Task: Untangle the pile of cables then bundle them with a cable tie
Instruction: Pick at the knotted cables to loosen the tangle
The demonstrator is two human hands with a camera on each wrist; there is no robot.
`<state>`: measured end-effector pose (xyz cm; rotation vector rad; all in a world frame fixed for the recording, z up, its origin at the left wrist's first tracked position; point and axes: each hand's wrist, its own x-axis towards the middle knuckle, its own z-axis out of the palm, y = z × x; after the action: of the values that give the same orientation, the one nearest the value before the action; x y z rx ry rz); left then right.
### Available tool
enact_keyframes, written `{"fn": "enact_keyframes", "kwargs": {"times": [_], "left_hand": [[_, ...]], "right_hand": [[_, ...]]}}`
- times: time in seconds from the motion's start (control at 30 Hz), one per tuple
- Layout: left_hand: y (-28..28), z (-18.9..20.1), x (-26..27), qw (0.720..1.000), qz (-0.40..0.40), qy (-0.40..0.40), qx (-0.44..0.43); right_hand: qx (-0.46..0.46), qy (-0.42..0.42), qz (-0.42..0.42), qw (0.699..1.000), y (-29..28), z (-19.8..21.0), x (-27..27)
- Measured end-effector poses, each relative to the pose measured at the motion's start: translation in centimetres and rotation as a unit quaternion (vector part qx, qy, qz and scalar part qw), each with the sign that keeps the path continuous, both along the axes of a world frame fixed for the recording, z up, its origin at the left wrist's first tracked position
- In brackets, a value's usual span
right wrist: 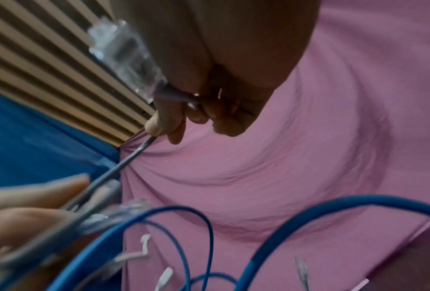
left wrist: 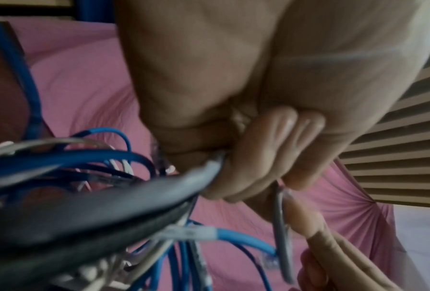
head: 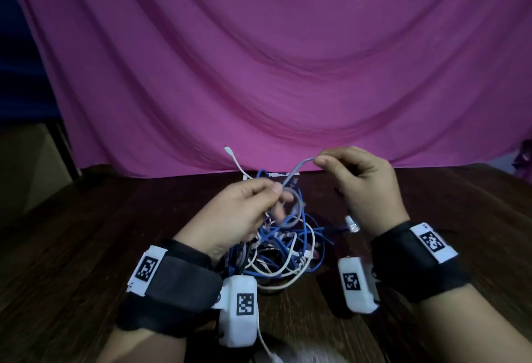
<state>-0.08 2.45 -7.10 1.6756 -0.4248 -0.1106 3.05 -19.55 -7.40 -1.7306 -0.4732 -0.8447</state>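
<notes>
Above the pile of cables (head: 276,244) on the dark wood surface (head: 431,207): left hand (head: 230,212) pinching a grey cable (head: 290,175) in its grip, coiled loops held in the fingers (left wrist: 253,157). Up and right of the pile: right hand (head: 365,184) pinching the same grey cable. Behind the pile: a pink cloth (head: 288,74).

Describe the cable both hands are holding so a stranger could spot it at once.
Start at the tangled cable pile on the dark wooden table. Above it, the grey cable stretches between the left hand and right hand. Its neighbours are blue or white.
</notes>
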Motion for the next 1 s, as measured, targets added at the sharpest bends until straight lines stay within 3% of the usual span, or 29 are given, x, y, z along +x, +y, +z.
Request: {"fn": "enact_keyframes", "kwargs": {"times": [0.13,0.2,0.27,0.33,0.43,0.5,0.57,0.67,0.8,0.9,1.0], "left_hand": [[0.9,-0.1,1.1,0.985,0.16,-0.048,-0.044],[1.0,0.0,1.6,0.973,0.207,-0.066,-0.074],[0.3,0.2,1.6,0.969,0.216,-0.066,-0.1],[-0.4,0.2,1.6,0.964,0.233,-0.059,-0.11],[-0.9,0.2,1.4,0.958,0.246,-0.065,-0.136],[-1.5,0.5,0.6,0.96,0.202,-0.071,-0.181],[-2.2,1.0,-0.3,0.964,0.144,-0.086,-0.205],[-2.5,1.1,-0.7,0.974,0.116,-0.11,-0.158],[-0.7,0.9,0.3,0.984,0.143,-0.098,-0.051],[2.6,0.9,1.5,0.972,0.218,-0.073,-0.042],[5.6,0.0,2.4,0.962,0.271,-0.035,-0.003]], "right_hand": [[0.009,0.082,-0.035,0.996,-3.9,0.6,0.9],[-0.054,0.17,-0.042,0.983,-6.0,1.1,0.9],[-0.158,0.197,-0.084,0.964,-6.6,1.8,0.4],[-0.216,0.103,-0.122,0.963,-5.9,3.2,-0.8],[-0.141,-0.073,0.007,0.987,-2.3,5.4,-3.9],[-0.141,-0.089,0.07,0.984,0.7,5.5,-5.1],[-0.193,-0.043,0.08,0.977,3.3,4.5,-5.6],[-0.271,0.021,0.069,0.96,4.7,2.3,-4.6],[-0.245,0.027,0.013,0.969,3.7,1.3,-3.2],[-0.252,0.05,-0.067,0.964,1.8,1.2,-2.1],[-0.301,0.102,-0.129,0.939,-0.7,0.8,-1.1]]}}
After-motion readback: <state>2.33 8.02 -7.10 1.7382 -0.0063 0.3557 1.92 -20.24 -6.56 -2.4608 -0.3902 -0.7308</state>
